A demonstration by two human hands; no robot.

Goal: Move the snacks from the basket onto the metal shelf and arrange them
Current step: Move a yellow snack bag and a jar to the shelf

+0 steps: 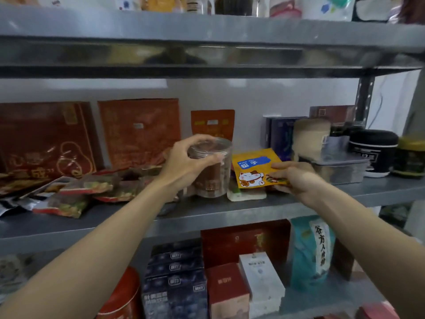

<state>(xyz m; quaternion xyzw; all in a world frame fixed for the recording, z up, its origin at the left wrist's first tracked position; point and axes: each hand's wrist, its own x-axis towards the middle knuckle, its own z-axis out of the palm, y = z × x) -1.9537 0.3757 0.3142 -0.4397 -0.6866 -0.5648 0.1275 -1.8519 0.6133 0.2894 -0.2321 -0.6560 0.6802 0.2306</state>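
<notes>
Jar [212, 171], brownish contents, left grip [184, 162]

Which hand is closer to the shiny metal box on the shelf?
Right. The right hand, pinching the yellow cat packet, is just left of the metal box; the left hand grips the clear jar farther left.

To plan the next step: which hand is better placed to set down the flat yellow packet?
Right hand: it pinches the flat yellow packet; the left hand grips the clear plastic jar.

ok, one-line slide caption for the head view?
Left hand grips a clear jar while right hand holds a yellow cat-print packet at the metal shelf.
</notes>
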